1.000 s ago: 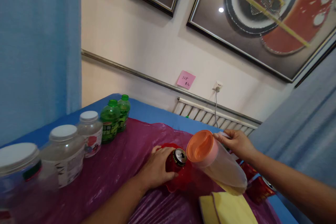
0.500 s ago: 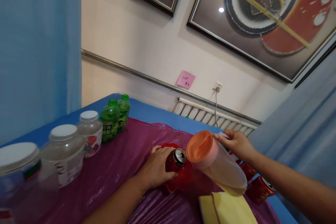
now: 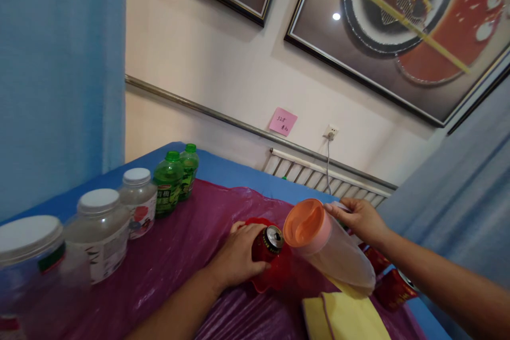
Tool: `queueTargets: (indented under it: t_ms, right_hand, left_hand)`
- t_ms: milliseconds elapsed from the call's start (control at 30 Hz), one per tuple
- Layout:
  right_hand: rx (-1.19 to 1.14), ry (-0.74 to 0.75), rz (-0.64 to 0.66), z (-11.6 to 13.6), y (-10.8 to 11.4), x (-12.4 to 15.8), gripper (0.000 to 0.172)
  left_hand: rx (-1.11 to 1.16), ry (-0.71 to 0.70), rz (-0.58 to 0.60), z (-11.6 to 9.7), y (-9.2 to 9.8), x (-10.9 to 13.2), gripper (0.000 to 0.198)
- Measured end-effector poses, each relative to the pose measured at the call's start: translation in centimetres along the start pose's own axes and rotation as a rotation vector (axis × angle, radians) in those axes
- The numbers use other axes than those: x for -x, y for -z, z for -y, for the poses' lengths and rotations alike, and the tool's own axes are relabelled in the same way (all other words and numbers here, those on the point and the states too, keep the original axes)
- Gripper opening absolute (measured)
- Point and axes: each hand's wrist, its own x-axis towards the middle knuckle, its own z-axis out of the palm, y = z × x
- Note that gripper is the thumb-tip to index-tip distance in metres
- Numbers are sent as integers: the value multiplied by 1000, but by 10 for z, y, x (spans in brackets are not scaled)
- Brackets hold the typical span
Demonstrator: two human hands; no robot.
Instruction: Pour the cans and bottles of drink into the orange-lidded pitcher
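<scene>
My left hand (image 3: 241, 255) is wrapped round a dark red drink can (image 3: 263, 249) with its tab end up, slightly tilted. Beneath the can is a red scalloped dish (image 3: 274, 276). By its handle, my right hand (image 3: 362, 218) grips a clear plastic pitcher (image 3: 338, 260) with an orange lid (image 3: 305, 226). The pitcher is tipped so that the lid end leans left, close beside the can's top. I cannot make out whether liquid is flowing between them. Under the pitcher's lower end lies a folded yellow cloth (image 3: 348, 316).
Several white-lidded clear jars (image 3: 99, 234) and two green bottles (image 3: 168, 183) line the left side. Red cans (image 3: 394, 289) stand at the right under my forearm. Purple plastic sheeting (image 3: 215, 212) covers the blue table (image 3: 235, 170). Behind are a wall radiator (image 3: 303, 170) and blue curtains (image 3: 59, 64).
</scene>
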Motion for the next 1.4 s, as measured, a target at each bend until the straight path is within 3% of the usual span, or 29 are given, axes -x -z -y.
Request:
queueTargets:
  t_ms: [900, 1200, 1400]
  right_hand:
    - [-84, 7, -8, -1, -3, 2, 63]
    - [-143, 23, -50, -29, -14, -1, 60]
    - [-340, -30, -226, -53, -24, -5, 56]
  left_hand:
    - [-15, -11, 13, 0, 1, 0, 67]
    - [1, 36, -12, 0, 0, 0, 71]
    - [62, 74, -41, 2, -1, 0, 76]
